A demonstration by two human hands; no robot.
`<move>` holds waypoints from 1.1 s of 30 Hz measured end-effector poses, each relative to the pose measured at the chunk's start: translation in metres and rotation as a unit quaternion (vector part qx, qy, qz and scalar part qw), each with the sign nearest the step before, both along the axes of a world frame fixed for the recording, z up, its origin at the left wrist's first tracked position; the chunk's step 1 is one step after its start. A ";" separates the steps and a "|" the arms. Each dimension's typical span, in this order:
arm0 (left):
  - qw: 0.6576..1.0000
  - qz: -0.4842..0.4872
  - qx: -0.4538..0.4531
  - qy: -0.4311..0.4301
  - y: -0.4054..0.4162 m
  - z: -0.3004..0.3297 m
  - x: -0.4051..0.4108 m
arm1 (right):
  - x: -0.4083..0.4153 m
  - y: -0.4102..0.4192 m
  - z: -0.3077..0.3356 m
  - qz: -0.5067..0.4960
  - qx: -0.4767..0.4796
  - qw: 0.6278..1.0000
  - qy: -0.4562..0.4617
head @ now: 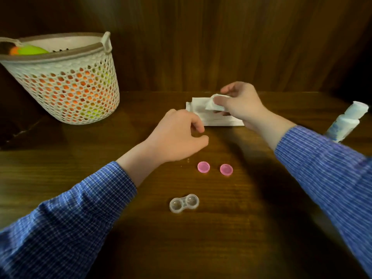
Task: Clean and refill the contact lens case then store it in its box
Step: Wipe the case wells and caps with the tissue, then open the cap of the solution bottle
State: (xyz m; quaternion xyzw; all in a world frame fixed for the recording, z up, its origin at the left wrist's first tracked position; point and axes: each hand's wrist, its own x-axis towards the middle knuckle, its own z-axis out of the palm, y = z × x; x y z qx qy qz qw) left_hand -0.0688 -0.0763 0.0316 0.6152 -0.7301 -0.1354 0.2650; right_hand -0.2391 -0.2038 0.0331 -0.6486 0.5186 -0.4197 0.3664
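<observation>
Pinching one tissue (215,103), right hand (239,103) hovers over the tissue stack (213,117). Left hand (177,135) loosely curled, empty. Nearer than both: two pink caps (203,167), one clear lens case (184,203).

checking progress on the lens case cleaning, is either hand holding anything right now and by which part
The right hand pinches a crumpled white tissue by its near end, above the tissue stack. The left hand holds nothing, fingers loosely curled.
</observation>
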 end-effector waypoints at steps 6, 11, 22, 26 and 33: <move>1.000 -0.002 0.021 0.022 -0.001 -0.011 0.006 | 0.012 -0.038 -0.026 -0.038 -0.134 0.920 0.366; 0.998 -0.036 0.028 0.033 0.004 -0.008 -0.004 | -0.021 -0.004 -0.025 -0.064 -0.185 0.952 0.236; 0.986 -0.162 0.038 0.010 0.014 0.019 -0.100 | -0.192 0.137 -0.023 -0.229 -0.023 0.973 0.009; 0.980 -0.195 0.031 -0.021 0.009 0.028 -0.140 | -0.219 0.115 -0.023 -0.293 0.037 0.955 -0.025; 0.981 -0.192 0.006 -0.031 0.000 0.036 -0.158 | -0.212 0.055 -0.033 -0.315 0.074 0.946 0.019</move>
